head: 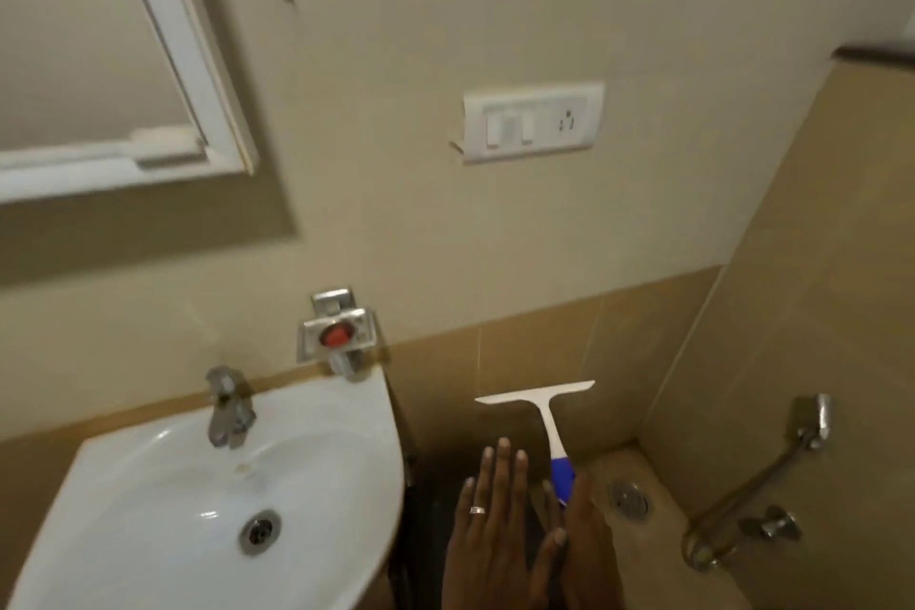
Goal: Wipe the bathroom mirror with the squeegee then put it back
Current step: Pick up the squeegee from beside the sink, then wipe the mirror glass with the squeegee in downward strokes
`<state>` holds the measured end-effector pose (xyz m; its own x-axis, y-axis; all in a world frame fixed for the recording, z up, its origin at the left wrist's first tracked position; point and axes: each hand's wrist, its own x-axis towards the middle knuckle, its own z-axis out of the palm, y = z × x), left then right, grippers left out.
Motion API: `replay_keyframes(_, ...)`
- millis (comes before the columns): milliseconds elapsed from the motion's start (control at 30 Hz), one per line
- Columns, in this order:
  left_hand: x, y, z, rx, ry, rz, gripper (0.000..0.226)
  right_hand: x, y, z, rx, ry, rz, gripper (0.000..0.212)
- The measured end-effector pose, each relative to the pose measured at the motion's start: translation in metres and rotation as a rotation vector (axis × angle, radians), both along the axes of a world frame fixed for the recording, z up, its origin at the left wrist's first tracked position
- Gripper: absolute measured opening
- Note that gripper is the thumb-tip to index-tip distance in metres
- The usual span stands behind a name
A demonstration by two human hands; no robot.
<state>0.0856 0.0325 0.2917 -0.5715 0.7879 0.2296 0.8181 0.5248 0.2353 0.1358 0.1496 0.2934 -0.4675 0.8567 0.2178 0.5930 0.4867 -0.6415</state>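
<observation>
Squeegee (549,416) stands propped upright against the tiled wall, blade on top running roughly 9-to-3, handle dropping toward 6 into a blue grip right between both hands. Long axis near vertical, tilted slightly toward 5. Left hand (495,520) at 7 of the grip, fingers spread flat and wide, ring on one finger, holding nothing. Right hand (589,540) sits at 5 of the grip, edge-on to the camera; looks open, touching or just beside the handle, can't tell which. Right hand is the nearer one, so I'd guess it takes the grip. Mirror (99,55) is well away at 10, above the white sink (148,510). Tight corner: floor drain (628,500) and hose tap (772,525) at 3, switch plate (533,121) at 12.
</observation>
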Motion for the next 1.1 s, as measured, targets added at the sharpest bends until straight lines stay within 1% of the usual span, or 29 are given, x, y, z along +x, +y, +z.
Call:
replay_keyframes(33,-0.008,-0.001,0.027,0.046,0.051,0.003,0.083,-0.004,-0.003,0.017,0.119,0.027,-0.082,0.088)
replay_keyframes(67,-0.016,-0.002,0.055,0.082,0.096,-0.001,0.082,-0.007,-0.010,0.043,-0.003,0.060,-0.062,0.069)
replay_keyframes(100,-0.025,-0.005,0.081,0.117,0.138,-0.006,0.081,-0.012,-0.018,0.072,-0.192,0.091,-0.114,0.050)
replay_keyframes(133,-0.035,-0.011,0.112,0.150,0.170,-0.015,0.081,-0.020,-0.022,0.101,-0.311,0.126,-0.110,0.048)
replay_keyframes(167,-0.046,-0.020,0.144,0.183,0.178,-0.022,0.081,-0.019,-0.031,0.125,-0.359,0.133,-0.060,0.052)
replay_keyframes(233,-0.066,-0.041,0.203,0.247,0.197,0.010,0.080,-0.025,-0.044,0.174,-0.349,0.143,0.005,0.051)
replay_keyframes(267,-0.077,-0.051,0.228,0.260,0.218,0.029,0.081,-0.027,-0.051,0.197,-0.321,0.180,0.037,0.045)
replay_keyframes(333,-0.099,-0.079,0.284,0.302,0.326,0.078,0.081,-0.036,-0.071,0.250,-0.214,0.269,0.108,0.028)
replay_keyframes(367,-0.110,-0.095,0.310,0.317,0.380,0.100,0.082,-0.042,-0.081,0.272,-0.153,0.293,0.140,0.024)
replay_keyframes(500,-0.144,-0.156,0.410,0.363,0.544,0.182,0.084,-0.062,-0.126,0.355,0.043,0.373,0.233,0.025)
replay_keyframes(633,-0.167,-0.220,0.504,0.391,0.671,0.251,0.084,-0.088,-0.175,0.428,0.133,0.486,0.334,0.022)
replay_keyframes(767,-0.185,-0.283,0.583,0.413,0.790,0.379,0.085,-0.119,-0.227,0.489,0.202,0.602,0.386,0.022)
replay_keyframes(933,-0.210,-0.351,0.639,0.444,0.855,0.488,0.088,-0.155,-0.289,0.541,0.235,0.722,0.427,0.025)
replay_keyframes(1033,-0.225,-0.379,0.651,0.453,0.882,0.519,0.089,-0.180,-0.315,0.556,0.226,0.765,0.462,0.026)
replay_keyframes(1100,-0.235,-0.394,0.654,0.467,0.897,0.518,0.090,-0.195,-0.327,0.563,0.215,0.781,0.481,0.034)
